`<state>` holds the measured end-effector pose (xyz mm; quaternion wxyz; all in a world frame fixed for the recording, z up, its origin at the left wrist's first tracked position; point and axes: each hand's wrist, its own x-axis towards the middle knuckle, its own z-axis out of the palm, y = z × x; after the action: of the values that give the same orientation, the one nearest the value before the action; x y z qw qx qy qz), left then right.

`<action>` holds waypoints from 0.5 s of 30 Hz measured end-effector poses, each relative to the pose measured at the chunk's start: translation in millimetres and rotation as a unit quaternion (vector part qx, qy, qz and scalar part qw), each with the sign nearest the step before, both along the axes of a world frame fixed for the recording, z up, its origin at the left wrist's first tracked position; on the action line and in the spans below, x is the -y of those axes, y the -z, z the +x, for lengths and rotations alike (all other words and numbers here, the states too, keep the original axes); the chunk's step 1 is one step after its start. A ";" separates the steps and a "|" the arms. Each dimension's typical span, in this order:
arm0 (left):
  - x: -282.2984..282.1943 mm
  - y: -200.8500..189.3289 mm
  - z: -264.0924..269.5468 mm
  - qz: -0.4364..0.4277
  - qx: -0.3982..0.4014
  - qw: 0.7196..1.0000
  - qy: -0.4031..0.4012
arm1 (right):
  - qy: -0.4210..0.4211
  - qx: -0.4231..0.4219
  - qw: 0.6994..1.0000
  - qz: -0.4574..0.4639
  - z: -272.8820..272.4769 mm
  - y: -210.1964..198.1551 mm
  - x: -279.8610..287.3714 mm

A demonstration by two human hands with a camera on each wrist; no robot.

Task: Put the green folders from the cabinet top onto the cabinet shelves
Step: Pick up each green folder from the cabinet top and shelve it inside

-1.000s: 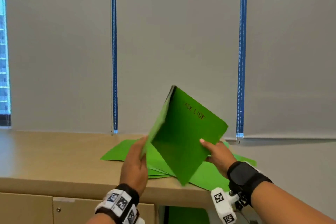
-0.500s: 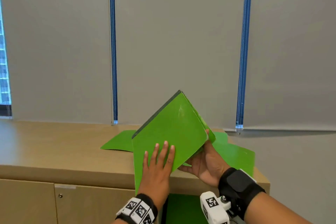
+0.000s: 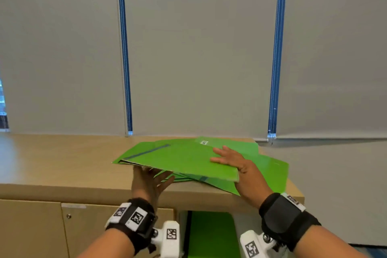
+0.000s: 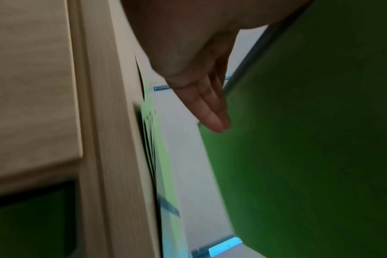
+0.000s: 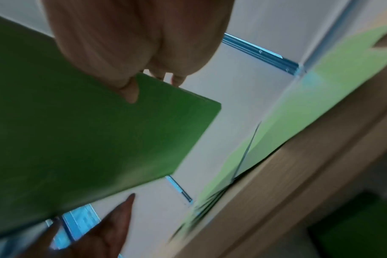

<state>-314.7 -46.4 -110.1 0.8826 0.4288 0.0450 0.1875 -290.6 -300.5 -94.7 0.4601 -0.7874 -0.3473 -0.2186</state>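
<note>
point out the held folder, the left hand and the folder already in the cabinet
held folder [image 3: 184, 159], head view, middle of its top cover
left hand [image 3: 147, 182], head view, back of the hand under the folder
shelved folder [image 3: 211, 234], head view, its face in the open cabinet

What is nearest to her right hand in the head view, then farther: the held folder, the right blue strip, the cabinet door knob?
1. Held folder: under the right hand.
2. Right blue strip: behind, above.
3. Cabinet door knob: far lower left.
</note>
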 end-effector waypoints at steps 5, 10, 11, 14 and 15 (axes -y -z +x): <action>-22.0 0.1 -2.7 0.019 -0.010 0.999 0.032 | 0.051 0.025 0.996 -0.067 15.1 24.7 18.1; -30.7 23.2 4.8 0.250 -0.077 0.965 -0.010 | 0.128 -0.062 0.990 -0.016 26.4 33.7 35.7; -29.6 27.7 6.6 0.261 -0.072 0.963 -0.002 | 0.097 -0.141 0.983 0.066 28.1 34.2 38.5; -22.9 42.7 11.0 0.290 -0.085 0.953 -0.018 | -0.017 -0.361 0.900 0.244 37.3 46.3 37.8; -20.1 51.9 13.0 0.305 -0.093 0.948 -0.028 | -0.012 -0.374 0.900 0.224 32.6 50.7 35.4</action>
<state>-301.7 -26.3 -162.0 0.6962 0.6913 0.0800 0.1761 -258.0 -335.9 -145.4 0.7232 -0.6826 -0.1014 0.0252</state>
